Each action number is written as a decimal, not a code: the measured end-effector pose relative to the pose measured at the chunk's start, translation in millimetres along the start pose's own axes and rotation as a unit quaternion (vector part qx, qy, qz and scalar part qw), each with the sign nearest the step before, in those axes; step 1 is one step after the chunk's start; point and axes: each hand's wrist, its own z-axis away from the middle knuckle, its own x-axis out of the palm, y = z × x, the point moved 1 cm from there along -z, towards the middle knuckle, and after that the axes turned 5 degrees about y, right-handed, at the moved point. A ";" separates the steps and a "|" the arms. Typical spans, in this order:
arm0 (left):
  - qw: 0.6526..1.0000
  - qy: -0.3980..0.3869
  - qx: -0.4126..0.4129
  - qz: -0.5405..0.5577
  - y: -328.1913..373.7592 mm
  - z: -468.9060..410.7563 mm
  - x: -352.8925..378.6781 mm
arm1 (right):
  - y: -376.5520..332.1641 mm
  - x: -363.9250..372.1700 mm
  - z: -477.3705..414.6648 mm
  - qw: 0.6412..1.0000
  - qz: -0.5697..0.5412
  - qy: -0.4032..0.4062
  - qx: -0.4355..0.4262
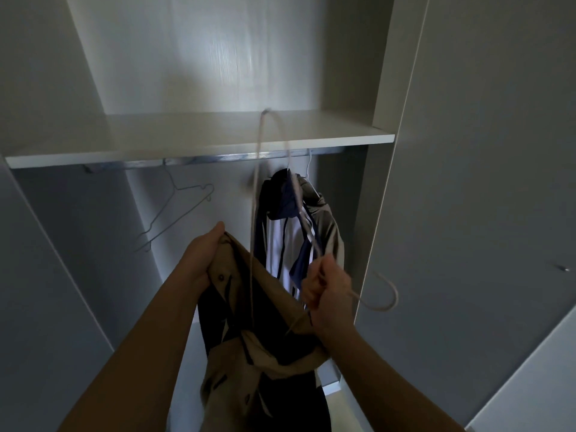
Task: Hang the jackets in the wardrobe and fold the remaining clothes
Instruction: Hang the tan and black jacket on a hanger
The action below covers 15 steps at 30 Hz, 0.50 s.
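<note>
Tan jacket (280, 307) noted at lower centre, short of rail (218, 159), gripped at collar by left hand (202, 260), fingers curled round cloth. Right hand (327, 291) clenched round hanger (258, 141) at its neck, hook pointing right; both forearms reaching forward and up. Recommend holding collar open and taut, feeding one hanger shoulder in, then turning hook up toward rail, clear of hung jackets (299, 232) at centre.

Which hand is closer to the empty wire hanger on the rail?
Left. The left hand sits below-right of the empty wire hanger, holding the tan jacket; the right hand is farther right, gripping a beige hanger.
</note>
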 end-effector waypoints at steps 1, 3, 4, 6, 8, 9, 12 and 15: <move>1.000 0.003 0.005 0.016 4.4 0.2 -0.3 | 10.3 -4.4 1.7 0.997 0.079 -0.009 0.005; 0.998 0.003 0.017 0.054 13.5 -1.6 -5.0 | 25.4 -12.2 7.8 0.976 0.207 -0.065 0.003; 0.998 0.000 0.024 0.064 17.5 -2.7 -9.3 | 29.6 -17.2 10.4 0.965 0.248 -0.088 0.003; 0.998 -0.009 0.036 0.051 21.1 -5.5 -20.7 | 30.0 -26.0 12.4 0.941 0.321 -0.109 -0.014; 0.999 -0.012 0.053 -0.004 20.9 -9.1 -32.1 | 25.9 -32.4 12.3 0.921 0.368 -0.128 -0.015; 0.997 -0.013 0.066 -0.037 20.6 -10.9 -37.2 | 23.3 -33.4 13.1 0.914 0.382 -0.138 -0.008; 0.987 -0.016 0.113 -0.115 22.5 -13.0 -52.5 | 24.1 -38.2 15.5 0.878 0.448 -0.168 -0.005; 0.988 -0.037 0.117 -0.096 21.0 -12.5 -65.5 | 24.3 -43.9 12.7 0.865 0.463 -0.188 -0.032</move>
